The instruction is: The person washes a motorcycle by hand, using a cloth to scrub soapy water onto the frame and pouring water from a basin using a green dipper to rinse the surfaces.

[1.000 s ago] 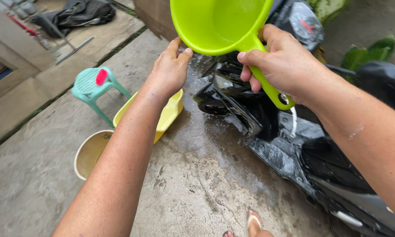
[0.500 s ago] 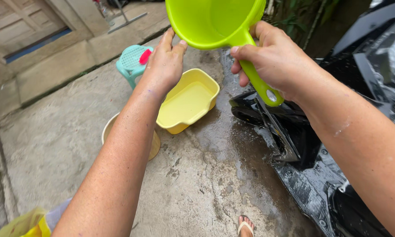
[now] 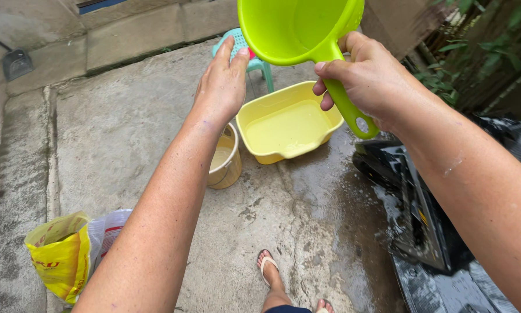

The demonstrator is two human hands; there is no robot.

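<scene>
Dipper of bright green plastic is at the top centre of the frame. The right hand is closed tight around its handle, and the left hand touches its rim with fingers straight and together. Below them a yellow basin with water stands beside a beige bucket on wet concrete

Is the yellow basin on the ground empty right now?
No, the yellow basin holds a shallow layer of liquid across its bottom, below the green dipper that the right hand grips by its handle.
</scene>
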